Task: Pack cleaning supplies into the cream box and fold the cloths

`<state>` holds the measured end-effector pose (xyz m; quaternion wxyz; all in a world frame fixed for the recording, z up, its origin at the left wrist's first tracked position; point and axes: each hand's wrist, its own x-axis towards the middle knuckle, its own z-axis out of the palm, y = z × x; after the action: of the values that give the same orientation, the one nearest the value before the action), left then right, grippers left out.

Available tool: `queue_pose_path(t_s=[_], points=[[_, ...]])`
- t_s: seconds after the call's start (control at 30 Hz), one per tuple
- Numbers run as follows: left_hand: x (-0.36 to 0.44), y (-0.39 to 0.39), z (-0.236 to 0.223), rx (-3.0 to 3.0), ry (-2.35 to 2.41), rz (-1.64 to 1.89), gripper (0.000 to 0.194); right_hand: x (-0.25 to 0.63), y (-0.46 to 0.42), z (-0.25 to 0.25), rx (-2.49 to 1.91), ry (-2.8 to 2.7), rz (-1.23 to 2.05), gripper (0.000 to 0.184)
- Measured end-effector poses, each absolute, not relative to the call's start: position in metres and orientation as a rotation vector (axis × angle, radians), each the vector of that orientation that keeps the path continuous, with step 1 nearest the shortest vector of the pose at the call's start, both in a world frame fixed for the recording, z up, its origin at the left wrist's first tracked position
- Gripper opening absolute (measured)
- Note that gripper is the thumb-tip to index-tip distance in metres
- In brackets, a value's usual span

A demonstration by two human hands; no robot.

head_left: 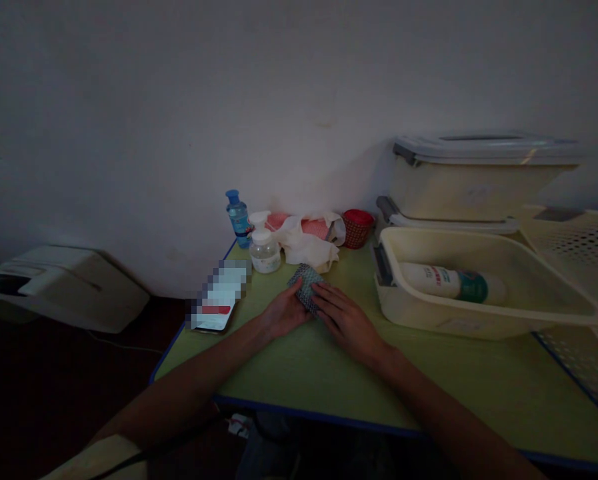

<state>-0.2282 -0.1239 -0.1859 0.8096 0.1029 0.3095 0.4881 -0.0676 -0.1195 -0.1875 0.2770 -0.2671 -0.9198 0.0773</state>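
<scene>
"Green tabletop [289,373], pale wall [299,100] behind. Where's the patterned bundle [305,285]?"

"Between both hands: left hand [285,316] half curled, thumb on its edge; right hand [346,321] holding its right side, fingers nearly straight."

"Handling tip?"

"Steady with the left, press lightly with the right, I'd say."

"Room?"

"Phone [219,301] left of the left hand, cream tub [459,324] right of the right; bare surface nearer the body."

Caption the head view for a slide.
Both hands hold a small patterned item above a green table, beside a cream bin.
</scene>
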Motion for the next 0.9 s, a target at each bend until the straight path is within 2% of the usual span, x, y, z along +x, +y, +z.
queue_pose_path(t_s=[0.17,0.37,0.6,0.9], points=[[-0.2304,-0.1226,-0.1830,0.161,0.653,1.069,0.039,-0.0655,-0.1181,-0.1887,-0.673,-2.533,0.075,0.037],[-0.2326,-0.1238,-0.1802,0.163,0.593,1.066,0.041,-0.0689,-0.1222,-0.1882,-0.691,-2.583,0.009,0.055],[-0.2316,-0.1239,-0.1788,0.143,0.608,1.097,0.038,-0.0729,-0.1226,-0.1884,-0.764,-2.566,-0.037,0.045],[-0.2333,-0.1230,-0.1824,0.172,0.616,1.096,0.037,-0.0729,-0.1237,-0.1891,-0.753,-2.596,-0.019,0.050]])
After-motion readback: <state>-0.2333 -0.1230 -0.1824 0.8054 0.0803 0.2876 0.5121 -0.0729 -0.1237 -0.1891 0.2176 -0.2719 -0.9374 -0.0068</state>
